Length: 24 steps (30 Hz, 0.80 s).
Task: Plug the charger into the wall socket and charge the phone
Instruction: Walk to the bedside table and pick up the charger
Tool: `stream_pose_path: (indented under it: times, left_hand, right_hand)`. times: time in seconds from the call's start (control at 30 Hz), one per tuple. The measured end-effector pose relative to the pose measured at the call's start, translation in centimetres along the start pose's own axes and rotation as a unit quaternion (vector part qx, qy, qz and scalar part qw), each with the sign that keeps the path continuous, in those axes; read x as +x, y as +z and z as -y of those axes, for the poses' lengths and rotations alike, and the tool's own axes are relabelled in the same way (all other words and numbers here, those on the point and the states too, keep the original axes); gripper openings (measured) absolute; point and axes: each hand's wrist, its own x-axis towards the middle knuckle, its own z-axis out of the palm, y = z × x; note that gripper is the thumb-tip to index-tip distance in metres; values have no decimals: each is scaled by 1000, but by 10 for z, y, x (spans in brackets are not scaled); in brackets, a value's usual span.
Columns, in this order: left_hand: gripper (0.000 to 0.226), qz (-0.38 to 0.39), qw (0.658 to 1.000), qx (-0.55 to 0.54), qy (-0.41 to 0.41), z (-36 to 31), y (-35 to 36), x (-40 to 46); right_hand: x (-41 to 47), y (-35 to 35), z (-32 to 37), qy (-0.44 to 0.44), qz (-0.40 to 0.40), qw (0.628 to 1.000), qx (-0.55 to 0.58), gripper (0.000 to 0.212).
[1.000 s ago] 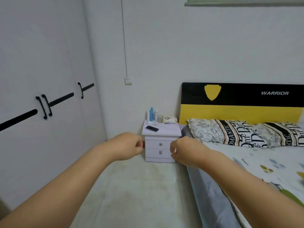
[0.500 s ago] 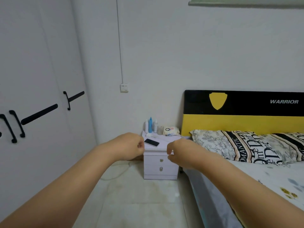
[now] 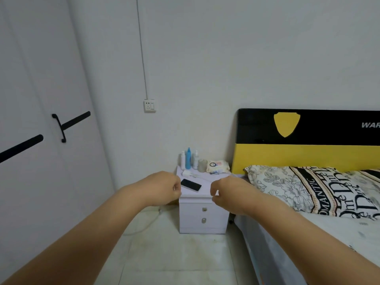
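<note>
A black phone (image 3: 191,184) lies flat on the top of a white two-drawer nightstand (image 3: 203,221). Behind it on the same top sits a small white charger block (image 3: 186,173) with a thin white cable. The wall socket (image 3: 150,105) is a white plate high on the wall, up and left of the nightstand. My left hand (image 3: 162,188) is held out in front of me, fingers curled closed, holding nothing, just left of the phone. My right hand (image 3: 230,195) is likewise curled and without anything in it, just right of the phone.
Several bottles (image 3: 188,159) and a wipes pack (image 3: 218,166) stand at the back of the nightstand. A bed with patterned pillows (image 3: 304,188) and a black-yellow headboard (image 3: 308,138) fills the right. White wardrobe doors (image 3: 41,140) line the left. A white cord (image 3: 144,226) lies on the floor.
The view has come closer to the nightstand and socket. Both hands stay curled in front of me, now level with the nightstand top on either side of the phone.
</note>
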Motion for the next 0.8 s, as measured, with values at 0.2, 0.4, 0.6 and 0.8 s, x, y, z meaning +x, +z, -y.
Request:
stream_pose_path:
  times: [0.2, 0.4, 0.6, 0.8]
  left_hand:
    - [23, 4, 1000, -9, -19, 7, -10, 80]
    - [23, 14, 999, -20, -36, 23, -13, 143]
    - [26, 34, 998, -18, -53, 64, -10, 202]
    - [24, 46, 996, -43, -56, 113, -11, 276]
  right_hand:
    - [75, -7, -44, -4, 10, 1000, 8, 30]
    - [142, -5, -73, -15, 24, 1000, 7, 30]
    - [216, 6, -84, -18, 59, 998, 25, 30]
    - [298, 18, -85, 14, 69, 997, 31, 29]
